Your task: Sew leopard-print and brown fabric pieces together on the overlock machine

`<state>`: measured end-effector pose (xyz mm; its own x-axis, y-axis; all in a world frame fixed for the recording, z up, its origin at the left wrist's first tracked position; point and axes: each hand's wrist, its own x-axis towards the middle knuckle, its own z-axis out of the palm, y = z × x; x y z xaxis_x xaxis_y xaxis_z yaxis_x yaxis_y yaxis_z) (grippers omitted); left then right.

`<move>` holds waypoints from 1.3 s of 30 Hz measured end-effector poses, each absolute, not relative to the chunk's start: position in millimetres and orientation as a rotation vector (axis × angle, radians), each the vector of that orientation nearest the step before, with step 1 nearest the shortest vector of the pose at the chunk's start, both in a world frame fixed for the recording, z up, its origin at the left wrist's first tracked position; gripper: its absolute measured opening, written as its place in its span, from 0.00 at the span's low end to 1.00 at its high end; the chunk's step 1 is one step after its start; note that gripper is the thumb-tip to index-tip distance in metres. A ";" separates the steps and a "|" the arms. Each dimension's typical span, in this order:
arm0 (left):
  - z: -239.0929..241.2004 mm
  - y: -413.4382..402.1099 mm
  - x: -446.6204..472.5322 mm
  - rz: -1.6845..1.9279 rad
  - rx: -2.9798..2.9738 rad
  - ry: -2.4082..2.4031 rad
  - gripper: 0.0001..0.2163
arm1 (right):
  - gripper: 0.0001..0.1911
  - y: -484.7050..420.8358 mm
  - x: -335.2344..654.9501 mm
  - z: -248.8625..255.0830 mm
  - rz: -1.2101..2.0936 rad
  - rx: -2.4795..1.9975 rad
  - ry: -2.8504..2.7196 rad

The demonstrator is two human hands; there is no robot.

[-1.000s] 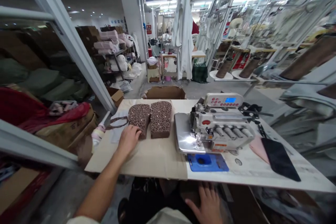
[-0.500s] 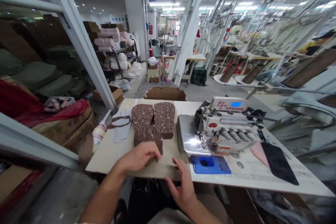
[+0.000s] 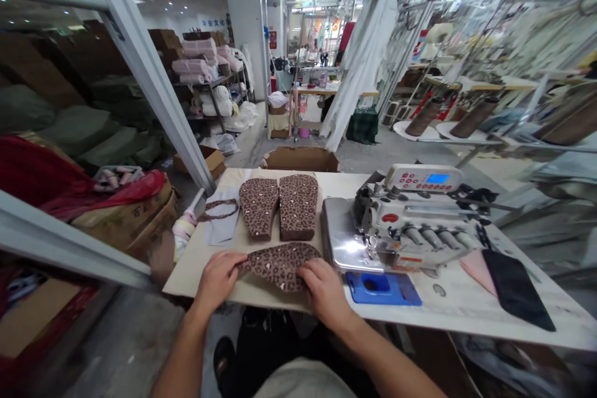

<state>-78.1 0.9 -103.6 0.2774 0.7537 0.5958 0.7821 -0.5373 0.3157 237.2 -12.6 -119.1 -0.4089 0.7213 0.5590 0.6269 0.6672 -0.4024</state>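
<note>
A leopard-print fabric piece (image 3: 280, 264) is stretched between both hands near the front edge of the table. My left hand (image 3: 220, 277) pinches its narrow left end. At its right end, my right hand (image 3: 321, 286) grips the edge, fingers on top. Just beyond lie two stacks of matching leopard-print pieces, a left stack (image 3: 259, 206) and a right stack (image 3: 298, 205), side by side with a small gap. A brown strip loop (image 3: 220, 208) rests on white paper (image 3: 222, 230) to their left.
An overlock sewing machine (image 3: 410, 217) with a metal plate (image 3: 347, 236) stands to the right. In front of it lies a blue tray-like piece (image 3: 385, 289). Black fabric (image 3: 517, 289) sits farther right. A cardboard box (image 3: 301, 160) is beyond the table; a metal post (image 3: 153, 68) rises at left.
The leopard-print piece, blurred under my left hand before, now lies spread out nearer me. My right hand, earlier empty and apart, has closed on its right end.
</note>
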 end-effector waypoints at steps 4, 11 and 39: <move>-120.0 -7.2 -86.4 -0.985 -2.593 -1.556 0.20 | 0.05 -40.6 244.2 -138.0 0.289 -0.994 -2.333; -82.9 36.1 -11.9 -1.104 -2.597 -1.781 0.11 | 0.08 -42.7 255.1 -137.4 0.282 -0.991 -2.255; -23.6 -21.5 -10.7 -0.656 -4.181 -0.704 0.16 | 0.19 -64.4 250.9 -149.7 0.303 -0.941 -2.015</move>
